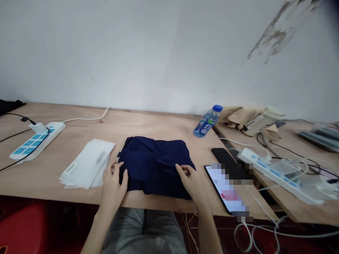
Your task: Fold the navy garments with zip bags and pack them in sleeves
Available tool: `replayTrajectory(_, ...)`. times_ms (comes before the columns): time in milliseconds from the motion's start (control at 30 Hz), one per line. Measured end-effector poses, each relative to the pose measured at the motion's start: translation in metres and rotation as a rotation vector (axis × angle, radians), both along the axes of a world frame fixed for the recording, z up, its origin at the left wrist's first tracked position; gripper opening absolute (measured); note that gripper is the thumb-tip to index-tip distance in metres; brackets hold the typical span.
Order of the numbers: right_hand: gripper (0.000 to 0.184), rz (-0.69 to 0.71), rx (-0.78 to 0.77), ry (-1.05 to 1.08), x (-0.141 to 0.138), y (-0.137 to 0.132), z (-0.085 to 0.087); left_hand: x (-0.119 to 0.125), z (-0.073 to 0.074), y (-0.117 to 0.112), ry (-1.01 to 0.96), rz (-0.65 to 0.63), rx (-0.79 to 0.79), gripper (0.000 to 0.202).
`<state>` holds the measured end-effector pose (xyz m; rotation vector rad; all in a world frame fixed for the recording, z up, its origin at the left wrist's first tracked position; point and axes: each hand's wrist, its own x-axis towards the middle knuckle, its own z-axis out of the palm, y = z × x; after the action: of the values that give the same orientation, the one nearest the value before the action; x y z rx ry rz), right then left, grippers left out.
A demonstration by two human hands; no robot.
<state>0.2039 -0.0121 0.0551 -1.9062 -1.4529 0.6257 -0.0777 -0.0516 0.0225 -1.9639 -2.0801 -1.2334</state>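
A folded piece of dark navy cloth (153, 158), perhaps a garment, lies on the wooden table in front of me. At its left edge, my left hand (113, 183) has curled fingers and a thumb on the fabric, gripping the side. My right hand (192, 180) takes hold of the right part between thumb and bent fingers, and creases run from there across the cloth. Its upper left corner shows a darker, bunched edge. Just left of my left hand lies a stack of clear plastic bags (88, 162) with printed labels.
A power strip (37, 141) with cables sits far left. On the right are a drink bottle (208, 121), a lit phone (225, 190), a black flat object (227, 158), a second power strip (275, 173) and a paper cup (262, 121). A red chair (23, 225) stands below left.
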Motion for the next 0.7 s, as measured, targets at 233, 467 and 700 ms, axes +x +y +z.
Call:
replayTrajectory(233,0.028,0.073,-0.067,-0.188,-0.023,0.012,-0.008,-0.009,-0.010,0.008,-0.226,0.030,-0.191,0.038)
replayTrajectory(467,0.019,0.037,0.137,-0.281,-0.014,0.023,0.017,-0.006,0.007,-0.002,-0.286,-0.069,-0.302,0.036)
replayTrajectory(700,0.012,-0.101,0.229,-0.423,-0.058,0.017,0.043,0.023,0.024,-0.016,-0.400,-0.291,-0.382,0.031)
